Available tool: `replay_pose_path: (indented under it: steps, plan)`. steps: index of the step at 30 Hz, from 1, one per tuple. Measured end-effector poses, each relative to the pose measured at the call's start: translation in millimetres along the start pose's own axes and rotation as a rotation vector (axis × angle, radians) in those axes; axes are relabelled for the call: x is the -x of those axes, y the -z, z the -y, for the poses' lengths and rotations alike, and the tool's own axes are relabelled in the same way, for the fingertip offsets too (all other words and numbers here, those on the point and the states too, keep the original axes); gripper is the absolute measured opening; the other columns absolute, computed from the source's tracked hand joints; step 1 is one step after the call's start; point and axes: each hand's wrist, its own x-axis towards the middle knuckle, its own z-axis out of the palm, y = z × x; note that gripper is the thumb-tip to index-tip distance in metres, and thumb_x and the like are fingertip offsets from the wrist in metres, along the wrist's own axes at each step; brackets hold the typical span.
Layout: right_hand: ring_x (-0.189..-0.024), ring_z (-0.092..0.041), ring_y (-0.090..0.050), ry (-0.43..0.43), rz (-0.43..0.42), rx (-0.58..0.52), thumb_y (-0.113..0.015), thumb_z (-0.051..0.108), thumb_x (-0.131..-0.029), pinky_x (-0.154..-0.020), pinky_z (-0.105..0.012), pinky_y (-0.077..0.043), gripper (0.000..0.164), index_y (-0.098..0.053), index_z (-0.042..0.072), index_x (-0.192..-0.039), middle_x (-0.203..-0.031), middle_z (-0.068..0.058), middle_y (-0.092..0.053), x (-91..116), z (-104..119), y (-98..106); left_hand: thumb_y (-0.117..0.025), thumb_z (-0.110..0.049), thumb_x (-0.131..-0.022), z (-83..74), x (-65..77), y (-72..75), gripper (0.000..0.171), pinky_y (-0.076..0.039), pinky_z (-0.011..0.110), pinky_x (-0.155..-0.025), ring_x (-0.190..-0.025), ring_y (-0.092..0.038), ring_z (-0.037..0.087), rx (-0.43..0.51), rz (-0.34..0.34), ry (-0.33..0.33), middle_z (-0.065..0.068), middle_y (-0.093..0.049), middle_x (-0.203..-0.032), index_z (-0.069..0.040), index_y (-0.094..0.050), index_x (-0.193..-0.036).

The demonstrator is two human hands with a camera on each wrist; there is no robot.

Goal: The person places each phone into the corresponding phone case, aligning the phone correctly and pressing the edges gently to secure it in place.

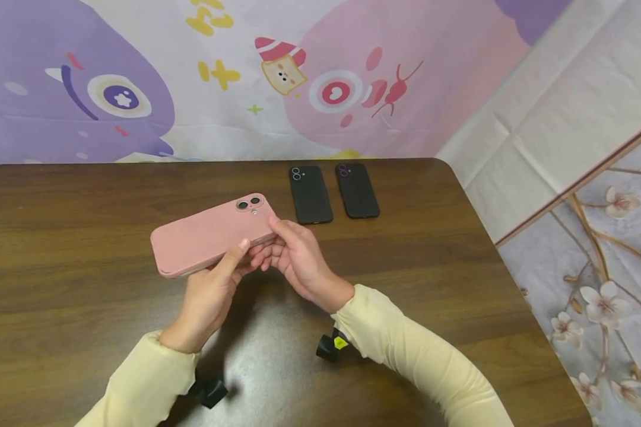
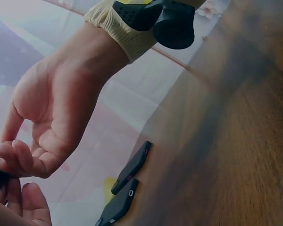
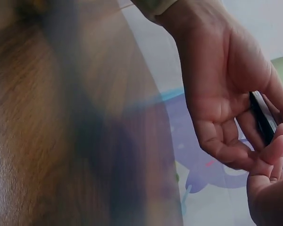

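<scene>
A phone in a pink case (image 1: 208, 234) is held above the table, its back with two camera lenses turned up toward the head view. My left hand (image 1: 213, 296) grips its near long edge, thumb on the back and fingers underneath. At the camera end, my right hand (image 1: 299, 258) pinches the near corner with the thumb on top and curled fingers below. Both hands' fingertips come close together under that edge. In the right wrist view a dark strip of the phone (image 3: 264, 115) shows between the fingers; most of it is hidden by the hands.
Two black phones (image 1: 311, 194) (image 1: 358, 190) lie side by side, camera ends away from me, near the back of the brown wooden table (image 1: 85, 332). A cartoon-printed cloth (image 1: 203, 107) hangs behind the table; a flowered surface (image 1: 598, 296) is at the right.
</scene>
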Motion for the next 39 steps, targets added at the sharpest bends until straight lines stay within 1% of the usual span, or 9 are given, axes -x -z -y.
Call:
replay_pose_path:
  steps: [5,11,15,19,22,27,29,35,39]
  plan:
    - [-0.052,-0.006,-0.057,-0.032,0.008,0.09,-0.04,0.021,-0.1,-0.05,-0.017,-0.046,0.021,-0.049,0.009,-0.086,-0.063,0.003,-0.061,-0.2,-0.1,3.4,-0.055,-0.007,-0.094,-1.9,2.0,2.2,0.01,-0.055,0.023,-0.078,-0.08,-0.063,0.007,0.052,-0.018,-0.023,-0.005,-0.069,-0.086,-0.013,-0.063,-0.098]
    - [-0.041,-0.007,-0.052,-0.132,-0.006,0.33,-0.044,0.029,-0.099,-0.04,-0.018,-0.041,0.033,-0.052,0.007,-0.075,-0.054,0.003,-0.057,0.0,1.7,10.8,-0.055,-0.004,-0.093,-2.6,4.0,5.7,0.018,-0.054,0.022,-0.077,-0.078,-0.063,0.008,0.037,-0.026,0.025,-0.005,-0.068,-0.081,-0.016,-0.067,-0.088]
    - [-0.038,-0.006,-0.047,-0.138,0.006,0.429,-0.042,0.031,-0.099,-0.038,-0.018,-0.037,0.04,-0.049,0.008,-0.068,-0.05,0.004,-0.053,2.1,1.5,13.2,-0.055,-0.004,-0.092,-4.0,5.1,7.0,0.019,-0.054,0.021,-0.076,-0.077,-0.063,0.008,0.043,-0.017,0.053,-0.005,-0.069,-0.08,-0.016,-0.068,-0.087]
    - [-0.038,-0.006,-0.042,-0.108,0.001,0.414,-0.041,0.029,-0.1,-0.038,-0.018,-0.034,0.039,-0.046,0.009,-0.066,-0.049,0.005,-0.049,3.2,-0.7,13.3,-0.055,-0.003,-0.092,-5.1,4.7,7.4,0.02,-0.053,0.021,-0.075,-0.076,-0.063,0.008,0.071,-0.005,0.076,-0.005,-0.069,-0.079,-0.016,-0.069,-0.085]
    - [-0.039,-0.005,-0.039,-0.098,-0.006,0.357,-0.042,0.025,-0.1,-0.038,-0.018,-0.033,0.039,-0.046,0.01,-0.065,-0.05,0.006,-0.049,4.0,-2.9,12.9,-0.054,-0.001,-0.092,-5.1,4.6,7.3,0.023,-0.053,0.02,-0.073,-0.075,-0.063,0.008,0.098,-0.003,0.09,-0.005,-0.069,-0.077,-0.015,-0.069,-0.083]
    - [-0.041,-0.004,-0.042,-0.103,0.006,0.266,-0.041,0.023,-0.1,-0.04,-0.016,-0.034,0.038,-0.048,0.01,-0.065,-0.052,0.006,-0.05,5.3,-5.4,12.8,-0.053,0.0,-0.092,-4.6,4.5,7.9,0.025,-0.052,0.019,-0.072,-0.075,-0.062,0.008,0.127,0.006,0.112,-0.005,-0.069,-0.077,-0.015,-0.07,-0.081]
    - [-0.041,-0.005,-0.043,-0.104,0.018,0.269,-0.041,0.024,-0.1,-0.04,-0.017,-0.035,0.037,-0.049,0.01,-0.067,-0.052,0.006,-0.051,5.6,-5.5,13.1,-0.052,0.0,-0.092,-4.6,4.2,8.8,0.025,-0.052,0.019,-0.072,-0.075,-0.062,0.008,0.132,0.012,0.116,-0.006,-0.069,-0.077,-0.015,-0.07,-0.081]
    - [-0.042,-0.006,-0.044,-0.111,0.06,0.278,-0.038,0.028,-0.1,-0.041,-0.017,-0.036,0.035,-0.05,0.008,-0.074,-0.055,0.004,-0.051,4.7,-4.0,13.2,-0.051,0.001,-0.092,-6.1,4.2,10.8,0.026,-0.052,0.02,-0.073,-0.076,-0.062,0.008,0.124,0.054,0.106,-0.006,-0.068,-0.078,-0.014,-0.069,-0.082]
    - [-0.041,-0.005,-0.043,-0.077,0.046,0.258,-0.038,0.026,-0.1,-0.04,-0.017,-0.036,0.036,-0.049,0.009,-0.07,-0.053,0.005,-0.051,3.7,-3.5,12.6,-0.052,-0.001,-0.093,-8.6,4.8,10.8,0.022,-0.052,0.021,-0.074,-0.078,-0.061,0.007,0.072,0.09,0.117,-0.006,-0.067,-0.081,-0.015,-0.068,-0.086]
